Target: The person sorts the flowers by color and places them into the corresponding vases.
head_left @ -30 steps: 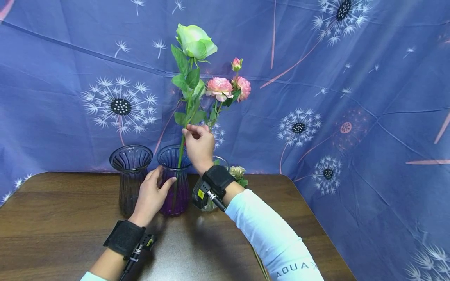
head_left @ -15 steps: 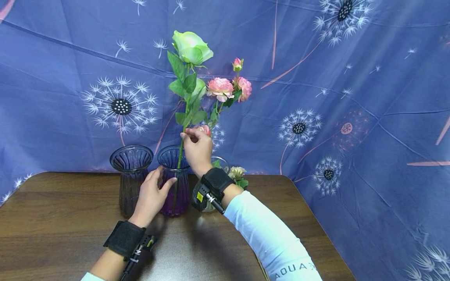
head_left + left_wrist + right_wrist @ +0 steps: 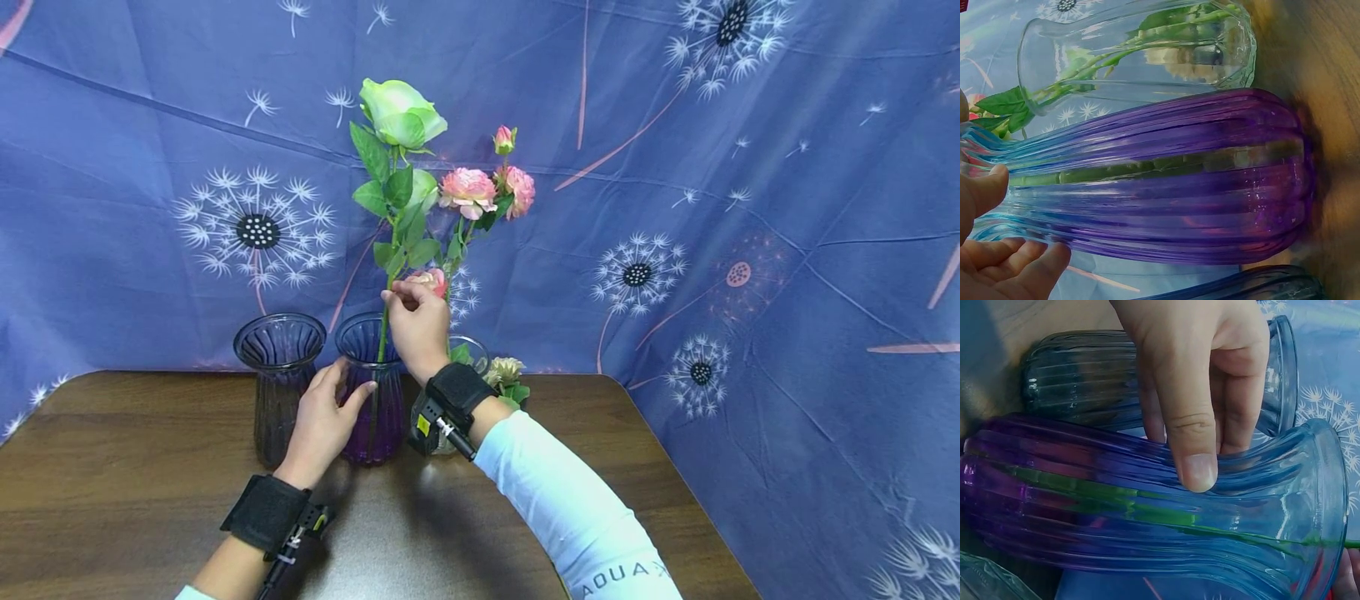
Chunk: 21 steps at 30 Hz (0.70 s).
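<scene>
1. Three glass vases: one grey vase (image 3: 273, 417), one purple-blue vase (image 3: 1179, 212), one clear vase (image 3: 1166, 87).
2. Two hands: one left hand (image 3: 322, 417), one right hand (image 3: 422, 327).
3. Two black wristbands (image 3: 266, 512) (image 3: 459, 387).
4. Two pale sleeves (image 3: 191, 593) (image 3: 577, 500).
5. Two pale green blooms (image 3: 402, 114) (image 3: 422, 188).
6. Three open pink blooms (image 3: 468, 190) (image 3: 519, 190) (image 3: 432, 279).
7. One pink bud (image 3: 504, 140).
8. One cream bloom (image 3: 506, 371).
9. One wooden table (image 3: 150, 483).

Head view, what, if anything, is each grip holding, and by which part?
The right grip pinches the green rose by its stem, above the purple-blue vase. The left grip holds that vase at its neck, below the rim.
</scene>
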### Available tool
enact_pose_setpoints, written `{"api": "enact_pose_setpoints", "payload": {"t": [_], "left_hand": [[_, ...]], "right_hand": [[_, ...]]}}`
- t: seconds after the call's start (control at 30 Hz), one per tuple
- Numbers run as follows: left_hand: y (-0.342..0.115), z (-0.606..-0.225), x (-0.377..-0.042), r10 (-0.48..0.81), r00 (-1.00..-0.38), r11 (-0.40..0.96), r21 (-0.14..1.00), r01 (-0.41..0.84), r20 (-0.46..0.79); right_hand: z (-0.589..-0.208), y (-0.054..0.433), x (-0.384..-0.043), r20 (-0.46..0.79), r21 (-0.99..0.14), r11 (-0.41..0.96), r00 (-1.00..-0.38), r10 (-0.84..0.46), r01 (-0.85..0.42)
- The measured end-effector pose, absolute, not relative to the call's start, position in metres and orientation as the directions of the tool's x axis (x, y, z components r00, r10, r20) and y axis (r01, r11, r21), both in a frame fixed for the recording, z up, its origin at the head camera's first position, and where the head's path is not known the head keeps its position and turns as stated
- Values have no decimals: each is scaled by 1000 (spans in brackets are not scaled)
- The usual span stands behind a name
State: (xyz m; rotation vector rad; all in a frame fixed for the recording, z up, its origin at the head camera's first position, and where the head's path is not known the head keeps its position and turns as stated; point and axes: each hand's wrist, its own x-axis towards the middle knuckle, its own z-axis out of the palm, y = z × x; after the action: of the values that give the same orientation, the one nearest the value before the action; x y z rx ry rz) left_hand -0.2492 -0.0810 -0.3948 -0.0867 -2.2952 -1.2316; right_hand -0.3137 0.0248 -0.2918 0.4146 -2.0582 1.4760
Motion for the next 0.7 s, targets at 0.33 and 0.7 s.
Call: {"api": "enact_pose_setpoints", "payload": {"t": [0.33,0.7], "left_hand": [[-81,-396,-249,-187,-869,584,763,277,459],[-82,-395,-250,-175,-884,578,772,264,433]], "right_hand": [[-292,23,-314,575,-782,332,-816,57,-528],[-289,24,-312,559,-791,341,-827,63,-509]]}}
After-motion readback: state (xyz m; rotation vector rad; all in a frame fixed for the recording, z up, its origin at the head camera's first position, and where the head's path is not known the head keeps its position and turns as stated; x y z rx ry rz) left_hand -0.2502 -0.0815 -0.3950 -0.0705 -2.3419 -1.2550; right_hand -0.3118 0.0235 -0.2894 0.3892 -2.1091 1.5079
